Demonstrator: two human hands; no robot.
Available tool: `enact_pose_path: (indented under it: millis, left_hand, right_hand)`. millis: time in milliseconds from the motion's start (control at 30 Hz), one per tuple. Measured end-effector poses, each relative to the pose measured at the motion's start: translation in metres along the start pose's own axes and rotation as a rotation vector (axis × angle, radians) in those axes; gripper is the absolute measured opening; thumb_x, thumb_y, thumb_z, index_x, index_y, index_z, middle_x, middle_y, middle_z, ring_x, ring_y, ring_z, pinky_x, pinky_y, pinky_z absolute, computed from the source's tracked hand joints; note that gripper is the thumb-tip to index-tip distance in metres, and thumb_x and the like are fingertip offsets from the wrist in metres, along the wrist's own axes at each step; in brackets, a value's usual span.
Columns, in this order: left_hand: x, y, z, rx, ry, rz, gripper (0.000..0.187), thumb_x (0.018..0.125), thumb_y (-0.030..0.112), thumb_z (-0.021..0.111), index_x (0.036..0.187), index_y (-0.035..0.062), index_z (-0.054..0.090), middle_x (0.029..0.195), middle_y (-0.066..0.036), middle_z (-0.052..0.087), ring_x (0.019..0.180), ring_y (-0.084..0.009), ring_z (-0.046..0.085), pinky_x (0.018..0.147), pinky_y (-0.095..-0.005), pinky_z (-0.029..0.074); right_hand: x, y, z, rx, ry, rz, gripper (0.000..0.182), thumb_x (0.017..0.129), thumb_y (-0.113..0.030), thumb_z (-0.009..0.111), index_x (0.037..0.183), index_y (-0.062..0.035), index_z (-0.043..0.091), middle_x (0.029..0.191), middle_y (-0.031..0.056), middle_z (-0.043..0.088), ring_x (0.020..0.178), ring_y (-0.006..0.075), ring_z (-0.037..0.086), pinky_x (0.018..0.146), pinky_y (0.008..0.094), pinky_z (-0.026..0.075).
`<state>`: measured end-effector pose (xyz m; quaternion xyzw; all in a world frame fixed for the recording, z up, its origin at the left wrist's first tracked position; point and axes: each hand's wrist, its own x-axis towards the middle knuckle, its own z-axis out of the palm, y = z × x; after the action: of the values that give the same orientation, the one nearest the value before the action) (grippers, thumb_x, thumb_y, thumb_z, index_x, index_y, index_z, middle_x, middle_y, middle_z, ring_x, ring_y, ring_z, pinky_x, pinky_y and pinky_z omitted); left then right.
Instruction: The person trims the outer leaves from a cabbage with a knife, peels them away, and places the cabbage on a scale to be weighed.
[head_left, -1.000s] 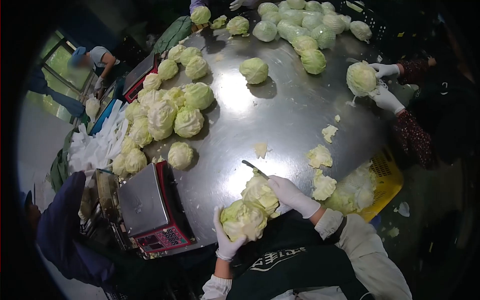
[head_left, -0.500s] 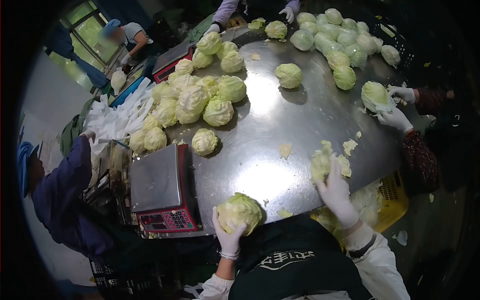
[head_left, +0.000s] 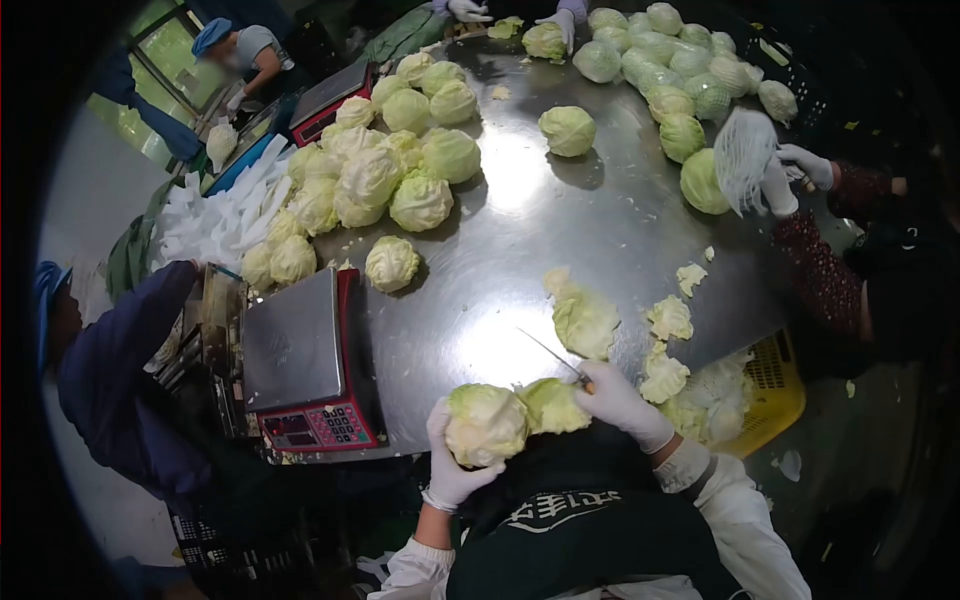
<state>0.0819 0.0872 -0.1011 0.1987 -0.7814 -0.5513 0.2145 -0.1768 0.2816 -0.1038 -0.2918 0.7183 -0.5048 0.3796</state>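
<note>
My gloved left hand [head_left: 455, 465] is wrapped around the side of a pale green cabbage [head_left: 482, 428] at the table's near edge. A loose outer leaf [head_left: 556, 406] spreads from the cabbage's right side toward my gloved right hand [head_left: 622, 405]. That hand is closed on a knife [head_left: 552, 352], its thin blade pointing up and left over the table; the fingers also touch the leaf's edge. Just beyond the blade lies a large detached leaf [head_left: 585, 322]. Smaller leaf pieces [head_left: 668, 318] lie to the right.
A red scale [head_left: 300, 350] stands left of the cabbage. Heaped cabbages [head_left: 370, 185] lie behind it, and netted ones [head_left: 690, 65] at the far right. A yellow crate [head_left: 775, 400] holds leaves below the right edge. At right, a co-worker's hands hold a white net [head_left: 745, 160] beside a cabbage.
My right hand has come left from the loose leaves to the cabbage, and the knife now shows. More detached leaf lies on the table. The cabbage in my left hand now shows a paler side.
</note>
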Motion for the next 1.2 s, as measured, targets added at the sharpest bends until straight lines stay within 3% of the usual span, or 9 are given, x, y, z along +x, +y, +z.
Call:
enact_pose_path:
  millis: [233,300,400,467,567,800,1000,1067,1200]
  left_hand:
    - [-0.013,0.021,-0.037,-0.761,0.112,-0.413,0.121,0.07,0.024,0.093,0.161,0.0146,0.014,0.155,-0.014,0.035,0.142,-0.0315,0.041,0.116,-0.0471,0.04]
    - [-0.006,0.023,-0.028,-0.97,0.172,-0.448,0.119,0.069,0.025,0.093,0.16,0.0152,0.018,0.155,-0.015,0.035,0.142,-0.032,0.042,0.116,-0.0474,0.041]
    - [0.003,0.021,-0.013,-0.394,0.177,-0.355,0.114,0.067,0.031,0.095,0.157,0.0166,0.027,0.155,-0.019,0.033,0.14,-0.0339,0.043,0.114,-0.0507,0.041]
    - [0.006,0.041,-0.004,0.402,-0.014,0.18,0.112,0.065,0.037,0.096,0.154,0.011,0.033,0.154,-0.023,0.031,0.138,-0.0351,0.044,0.113,-0.0512,0.041]
    - [-0.018,0.027,0.011,0.225,0.008,0.023,0.117,0.065,0.036,0.097,0.156,0.0067,0.029,0.153,-0.024,0.03,0.138,-0.0351,0.043,0.114,-0.049,0.039]
    - [-0.025,0.049,0.046,-0.467,0.338,-0.37,0.136,0.067,0.024,0.097,0.162,0.0062,0.001,0.155,-0.018,0.029,0.142,-0.0318,0.039,0.116,-0.0465,0.039]
    - [0.001,0.047,0.032,-0.16,0.249,-0.18,0.126,0.061,0.025,0.1,0.154,0.0009,0.019,0.143,-0.019,0.041,0.131,-0.0294,0.049,0.11,-0.0425,0.045]
    - [0.014,0.047,0.032,0.098,0.125,-0.177,0.12,0.056,0.035,0.1,0.148,-0.0019,0.033,0.14,-0.021,0.045,0.128,-0.0335,0.052,0.108,-0.0445,0.044]
    - [0.034,0.051,0.043,0.348,0.107,-0.067,0.113,0.056,0.041,0.098,0.143,-0.0032,0.04,0.135,-0.022,0.048,0.124,-0.0383,0.051,0.106,-0.0475,0.043]
  right_hand:
    - [-0.019,-0.028,-0.067,-0.498,0.704,-0.099,0.038,0.083,-0.014,0.075,0.119,-0.0061,0.066,0.11,0.015,0.068,0.095,0.0295,0.069,0.081,0.036,0.055]
    - [-0.018,-0.037,-0.051,-0.418,0.562,-0.142,0.045,0.083,-0.016,0.077,0.125,-0.0053,0.064,0.118,0.0157,0.066,0.103,0.0293,0.068,0.088,0.0357,0.054]
    - [-0.009,-0.034,-0.005,-0.075,0.087,-0.167,0.064,0.085,-0.021,0.081,0.141,-0.0024,0.055,0.133,0.0174,0.062,0.12,0.0263,0.062,0.103,0.0353,0.049]
    - [-0.006,-0.054,0.021,0.083,-0.135,-0.151,0.077,0.086,-0.023,0.081,0.151,-0.0032,0.045,0.142,0.0179,0.056,0.129,0.0243,0.056,0.108,0.0365,0.045]
    - [-0.001,-0.031,0.058,0.522,-0.382,-0.092,0.089,0.088,-0.025,0.08,0.157,0.0028,0.031,0.153,0.0221,0.044,0.14,0.0253,0.045,0.116,0.0373,0.038]
    - [-0.018,-0.026,0.085,0.246,-0.215,-0.181,0.086,0.089,-0.008,0.077,0.157,0.006,0.025,0.156,0.0202,0.039,0.142,0.0224,0.042,0.118,0.0356,0.037]
    - [-0.034,-0.034,0.064,0.403,-0.174,-0.146,0.074,0.091,-0.018,0.076,0.15,0.0058,0.038,0.149,0.0236,0.047,0.132,0.0262,0.055,0.106,0.0334,0.048]
    - [-0.04,-0.05,0.044,-0.226,-0.103,-0.22,0.068,0.096,-0.026,0.069,0.149,0.0041,0.04,0.149,0.025,0.046,0.118,0.0341,0.065,0.095,0.0364,0.054]
    - [-0.046,-0.046,0.04,-0.43,0.005,-0.428,0.063,0.099,-0.028,0.061,0.15,0.0014,0.039,0.149,0.0248,0.045,0.106,0.0382,0.068,0.084,0.0399,0.058]
